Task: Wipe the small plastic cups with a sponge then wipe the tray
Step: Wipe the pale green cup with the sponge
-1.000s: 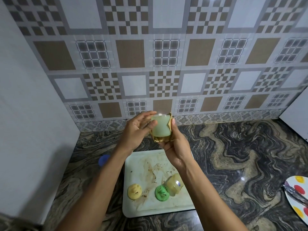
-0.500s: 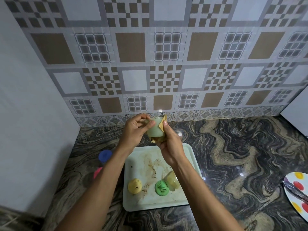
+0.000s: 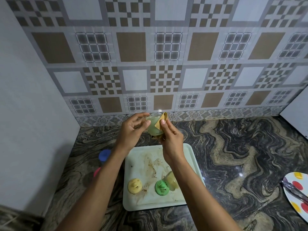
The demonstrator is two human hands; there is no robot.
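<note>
Now: your left hand (image 3: 131, 132) curls fingers round pale cup (image 3: 152, 128), above tray (image 3: 136, 157) far edge; right hand (image 3: 172, 140) pinches sponge (image 3: 160, 121) against cup wall. Turn cup slowly between fingers; press evenly.

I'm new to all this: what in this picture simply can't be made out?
Head view:
- sponge: mostly hidden between the right hand and the held cup.
- pink thing: largely behind the left arm; unidentifiable.
- spotted plate and the metal utensil on it: cut off by the right edge.
- clear cup on the tray: partly behind the right arm.
</note>
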